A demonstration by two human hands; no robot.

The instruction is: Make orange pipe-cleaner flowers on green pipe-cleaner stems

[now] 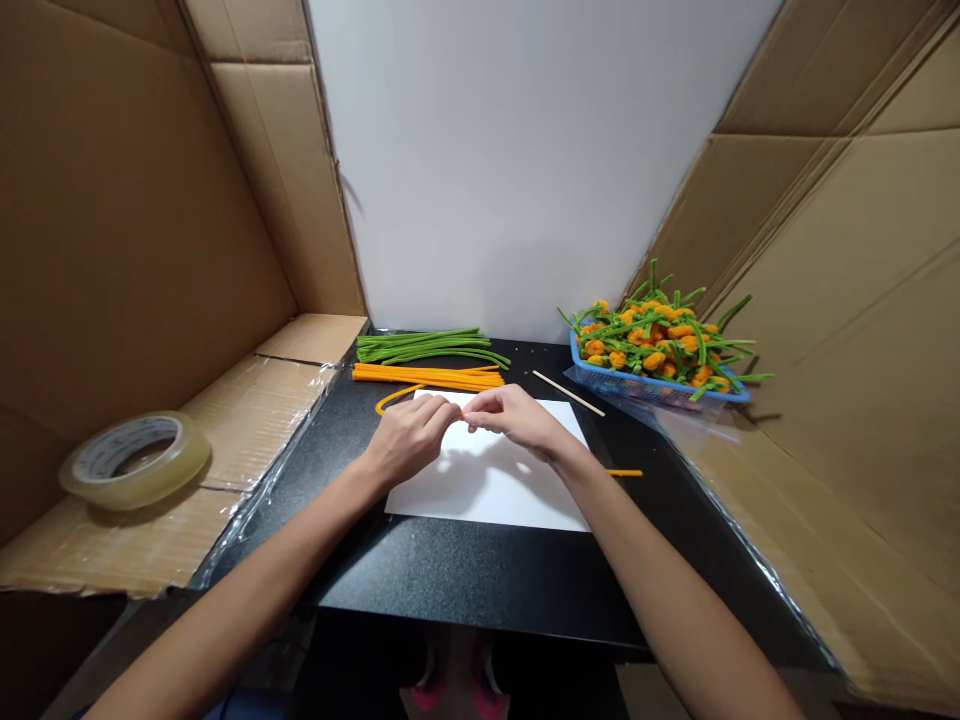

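Note:
Both hands meet over a sheet of white paper [487, 495], fingertips almost touching. My left hand [411, 438] is closed around an orange pipe cleaner [381, 402], whose curved length loops out behind the knuckles to the left. Thumb and fingers of my right hand [519, 415] pinch together near a small orange tip between the hands. Most of what lies within the fingers is hidden. Just beyond the hands are a bundle of straight orange pipe cleaners [427, 376] and a bundle of green pipe cleaners [427, 347].
A blue basket [656, 386] heaped with orange-and-green pipe cleaner pieces [667, 335] stands at the back right. Nearer are a thin pale stick [568, 393] and a short orange piece [625, 473]. Clear tape [135, 460] lies on cardboard at left. Cardboard walls flank the black table [450, 580].

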